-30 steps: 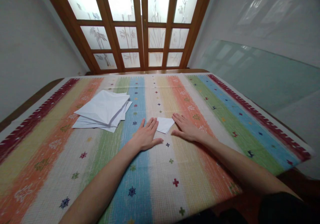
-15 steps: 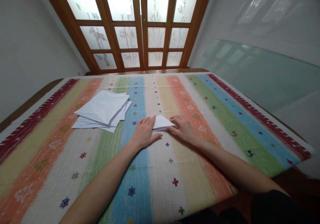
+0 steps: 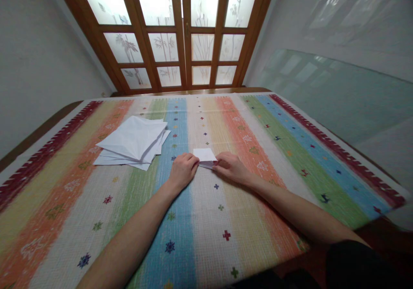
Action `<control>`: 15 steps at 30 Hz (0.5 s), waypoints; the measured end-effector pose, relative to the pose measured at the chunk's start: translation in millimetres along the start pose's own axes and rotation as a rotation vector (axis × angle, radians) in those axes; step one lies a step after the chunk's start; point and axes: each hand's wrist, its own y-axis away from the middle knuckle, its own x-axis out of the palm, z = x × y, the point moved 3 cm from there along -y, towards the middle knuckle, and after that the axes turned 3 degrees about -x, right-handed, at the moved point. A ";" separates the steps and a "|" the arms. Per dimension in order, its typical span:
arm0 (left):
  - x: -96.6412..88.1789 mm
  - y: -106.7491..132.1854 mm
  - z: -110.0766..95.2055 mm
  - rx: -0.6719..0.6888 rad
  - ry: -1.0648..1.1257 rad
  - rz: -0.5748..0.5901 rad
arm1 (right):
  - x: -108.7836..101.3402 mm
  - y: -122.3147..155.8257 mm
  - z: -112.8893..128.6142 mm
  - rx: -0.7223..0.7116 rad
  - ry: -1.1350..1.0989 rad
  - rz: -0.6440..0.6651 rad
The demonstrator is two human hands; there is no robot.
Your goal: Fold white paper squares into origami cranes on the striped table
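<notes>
A small folded piece of white paper (image 3: 204, 154) lies between my two hands on the striped tablecloth. Its upper layer is lifted at the near side, with a shaded gap under it. My left hand (image 3: 183, 168) pinches its left edge between thumb and curled fingers. At the right edge, my right hand (image 3: 232, 167) grips the paper with thumb and fingertips. To the left, apart from both hands, rests a loose stack of white paper sheets (image 3: 134, 136), the top one creased.
The striped tablecloth (image 3: 129, 220) covers a wooden table (image 3: 69, 107). Beyond its far edge stand wooden doors with frosted panes (image 3: 180, 56). A pale glass panel (image 3: 335, 91) leans along the right wall.
The folded paper went from a triangular outline to a four-sided one with its near layer raised. My left fingers, which lay stretched out, have curled into a pinch.
</notes>
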 end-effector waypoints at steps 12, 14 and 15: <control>0.1 -3.4 14.6 0.097 0.085 0.054 | 5.0 -8.2 -10.7 -0.216 0.107 0.136; -1.1 -4.5 14.4 0.079 0.088 0.049 | 3.2 -9.7 -13.4 -0.179 0.082 0.129; -1.7 -5.1 14.3 0.067 0.087 0.045 | 2.0 -11.0 -14.9 -0.158 0.068 0.126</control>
